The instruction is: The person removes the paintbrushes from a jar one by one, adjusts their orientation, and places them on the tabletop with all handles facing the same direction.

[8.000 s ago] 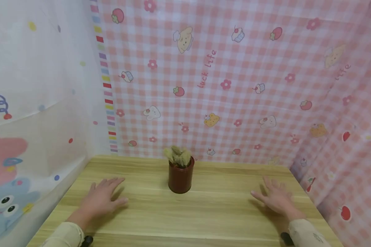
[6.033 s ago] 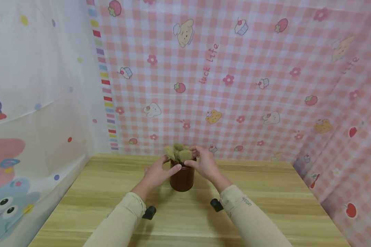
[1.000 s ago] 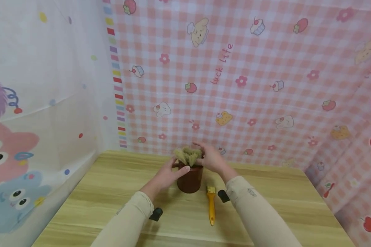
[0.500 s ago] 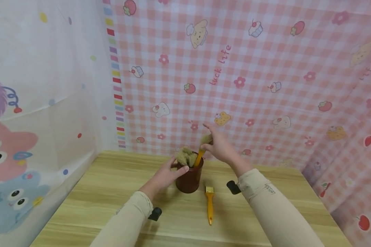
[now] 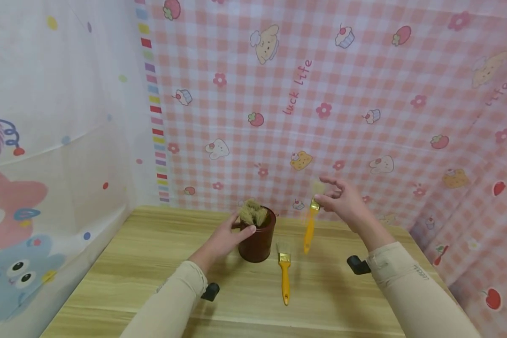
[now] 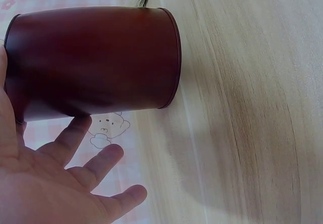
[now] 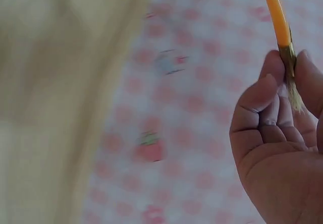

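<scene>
My right hand (image 5: 347,203) pinches a paintbrush (image 5: 310,230) at its metal band, and the orange handle hangs down above the table. In the right wrist view, thumb and fingertips close on that band, with the pale bristles (image 7: 294,99) pointing toward the palm. My left hand (image 5: 225,240) holds the rim of a dark red cylindrical cup (image 5: 257,245) between thumb and fingers. The cup stands on the table, and tan brush bristles (image 5: 252,213) stick out of its left side; their handles are hidden inside. A second orange paintbrush (image 5: 285,277) lies right of the cup, bristles away from me.
The wood-grain table (image 5: 160,263) ends at a pink checked cloth (image 5: 219,112) behind the cup. A white printed cloth (image 5: 80,155) hangs at the left side, and more checked cloth hangs at the right. Black wrist mounts (image 5: 358,265) stick out below both sleeves.
My right hand has lifted a second paintbrush out of the cup and carried it right. The left hand stays on the cup. The first brush lies about where it was.
</scene>
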Available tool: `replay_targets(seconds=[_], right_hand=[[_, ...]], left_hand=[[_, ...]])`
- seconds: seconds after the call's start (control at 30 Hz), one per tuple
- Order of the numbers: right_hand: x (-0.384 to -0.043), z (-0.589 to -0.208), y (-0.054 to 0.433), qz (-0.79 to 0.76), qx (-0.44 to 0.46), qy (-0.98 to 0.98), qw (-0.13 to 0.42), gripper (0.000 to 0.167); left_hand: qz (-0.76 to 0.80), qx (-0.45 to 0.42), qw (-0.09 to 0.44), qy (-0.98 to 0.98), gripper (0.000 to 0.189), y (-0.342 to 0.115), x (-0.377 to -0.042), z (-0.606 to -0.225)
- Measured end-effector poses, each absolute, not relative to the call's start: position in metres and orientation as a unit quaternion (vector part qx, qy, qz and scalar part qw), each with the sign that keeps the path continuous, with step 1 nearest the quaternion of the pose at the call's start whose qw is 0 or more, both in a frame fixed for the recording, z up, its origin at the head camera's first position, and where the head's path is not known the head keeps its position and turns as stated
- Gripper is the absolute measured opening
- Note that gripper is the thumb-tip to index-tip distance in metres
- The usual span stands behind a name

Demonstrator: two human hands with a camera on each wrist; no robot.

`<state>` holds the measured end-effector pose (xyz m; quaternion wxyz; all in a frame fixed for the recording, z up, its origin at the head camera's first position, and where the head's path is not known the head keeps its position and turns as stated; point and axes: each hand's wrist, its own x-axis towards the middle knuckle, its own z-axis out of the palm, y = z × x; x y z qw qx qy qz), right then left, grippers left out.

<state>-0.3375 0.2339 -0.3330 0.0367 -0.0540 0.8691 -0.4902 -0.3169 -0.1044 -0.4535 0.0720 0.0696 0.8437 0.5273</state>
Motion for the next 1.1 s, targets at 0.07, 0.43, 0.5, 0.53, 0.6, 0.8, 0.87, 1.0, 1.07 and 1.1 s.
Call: replay_targets(seconds=[0.07,0.43,0.5,0.53,0.6,0.8,0.87,1.0,1.07,1.1], right_hand=[[-0.337,-0.354,0.249,-0.485,-0.045,0.871,0.064,0.071],[-0.334,-0.453,0.255,-0.501,-0.023,0.851,0.155,0.063],[-0.334,-0.463,0.248,-0.503,-0.028,0.849,0.156,0.061],[-0.333,-0.467,0.244,-0.501,-0.031,0.851,0.157,0.061],[-0.332,-0.473,0.238,-0.498,-0.036,0.852,0.157,0.059],[-0.332,-0.481,0.23,-0.494,-0.044,0.855,0.151,0.058],[-0.333,-0.484,0.228,-0.493,-0.042,0.856,0.15,0.057],[-0.335,-0.491,0.223,-0.494,-0.042,0.854,0.156,0.055],[-0.336,-0.494,0.22,-0.493,-0.046,0.854,0.159,0.055],[-0.336,-0.495,0.219,-0.493,-0.045,0.854,0.16,0.055]], left_hand=[[0.525,0.067,0.073,0.846,0.091,-0.104,-0.317,-0.454],[0.53,0.069,0.072,0.842,0.09,-0.105,-0.319,-0.455],[0.53,0.069,0.072,0.842,0.09,-0.104,-0.318,-0.454],[0.53,0.068,0.074,0.842,0.091,-0.104,-0.318,-0.454],[0.528,0.067,0.075,0.843,0.091,-0.104,-0.317,-0.453],[0.53,0.067,0.075,0.842,0.091,-0.102,-0.317,-0.452],[0.531,0.067,0.075,0.841,0.091,-0.101,-0.317,-0.453],[0.535,0.065,0.076,0.839,0.092,-0.103,-0.317,-0.454],[0.536,0.063,0.078,0.838,0.093,-0.103,-0.317,-0.454],[0.535,0.063,0.08,0.839,0.093,-0.104,-0.317,-0.454]])
